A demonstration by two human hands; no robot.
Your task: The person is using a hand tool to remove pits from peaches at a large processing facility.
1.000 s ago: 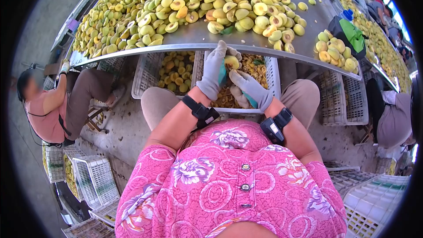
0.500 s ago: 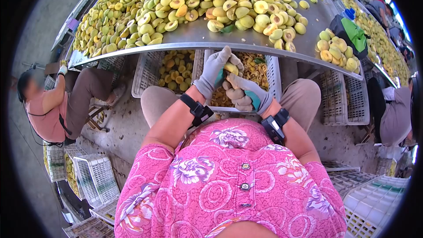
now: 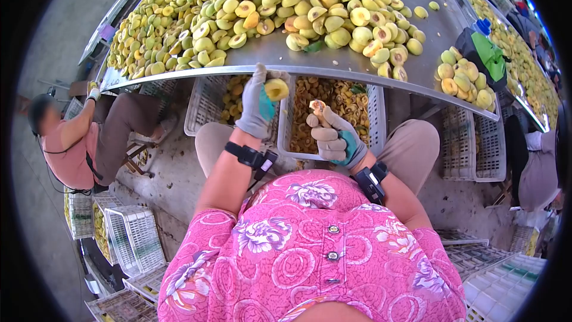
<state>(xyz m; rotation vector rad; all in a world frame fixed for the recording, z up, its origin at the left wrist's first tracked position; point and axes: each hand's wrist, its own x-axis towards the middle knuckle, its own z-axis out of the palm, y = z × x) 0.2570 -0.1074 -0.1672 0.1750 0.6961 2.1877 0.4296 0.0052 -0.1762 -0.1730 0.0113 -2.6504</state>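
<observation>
My left hand (image 3: 255,107), in a grey glove with a green palm, grips a yellow-green fruit half (image 3: 276,89) with a hollow in its cut side, just below the table edge. To its right, my gloved right hand (image 3: 337,136) has its fingers curled, with a small orange-and-white fruit scrap (image 3: 317,106) showing at the fingertips. Below the right hand is a white crate (image 3: 377,116) full of brownish scraps and pits. A second crate (image 3: 198,107) with fruit halves stands to the left, partly behind my left hand.
Cut fruit halves (image 3: 226,21) are heaped on the metal table (image 3: 274,53) ahead. A smaller fruit pile (image 3: 463,79) lies at its right corner by a black-and-green bag (image 3: 485,53). A person (image 3: 71,143) sits at left. Stacked crates (image 3: 134,238) stand behind.
My hands, together around a fruit before, are now apart. The left has moved left with the fruit half, and the right holds the scrap over the crate. The view shifted slightly.
</observation>
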